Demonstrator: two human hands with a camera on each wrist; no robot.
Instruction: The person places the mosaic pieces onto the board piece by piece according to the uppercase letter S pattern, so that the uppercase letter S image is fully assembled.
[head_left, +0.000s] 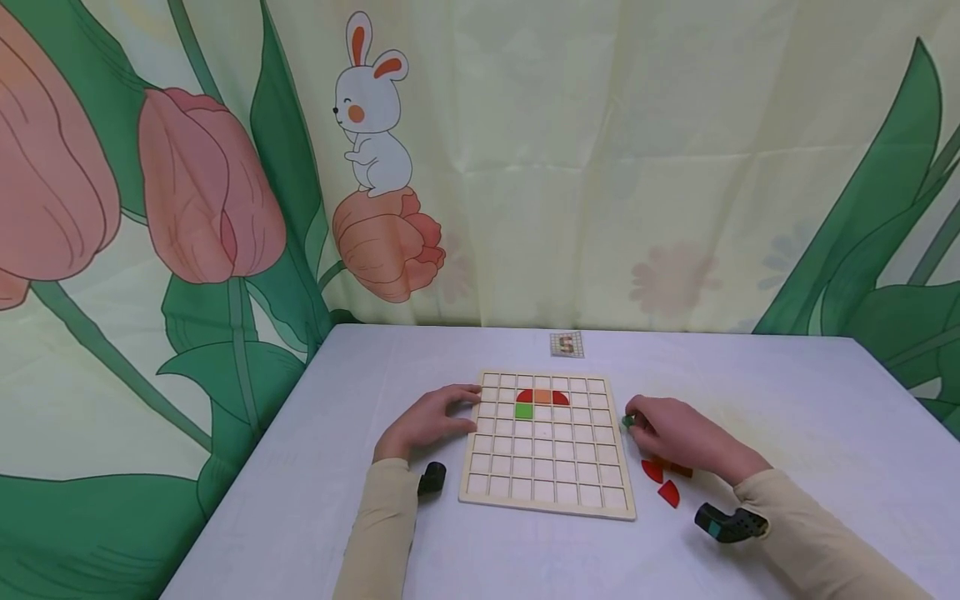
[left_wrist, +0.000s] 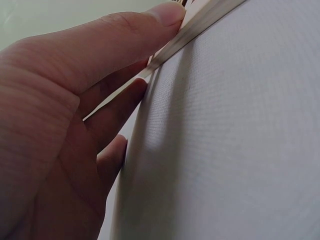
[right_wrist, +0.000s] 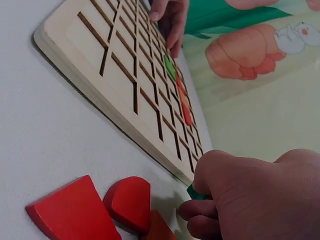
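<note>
A pale curtain [head_left: 540, 167] printed with big tulips, leaves and a white rabbit fills the background. In front of it is a white counter [head_left: 262, 525].

On the counter lies a flat wooden board [head_left: 546, 505] divided into a grid of shallow cells. It looks about as wide as it is deep, so no long axis stands out; one edge faces the person, turned very slightly.

Two hands flank it. The left hand [head_left: 429, 421] rests at the board's left edge, thumb and fingers apart, tips touching the wood. The right hand [head_left: 678, 433] hangs just off the right edge, fingers clamped on a small piece.

Beyond the far edge lies a small patterned card [head_left: 567, 345]. Below the right hand are two loose red pieces [head_left: 669, 494], with an orange piece [head_left: 681, 471] partly hidden beside them.

Set in cells toward the board's far side are an orange square [head_left: 543, 397] between two curved red pieces [head_left: 560, 398], and a green square [head_left: 524, 411] under the left one.

Smallest to the eye is the dark green piece [head_left: 627, 421] in the right fingers, its exposed end pointing toward the board; its long axis cannot be told. The step in hand seems to be bringing it over for placing; the next move likely calls for lifting it across the rim and squaring it to a cell.
</note>
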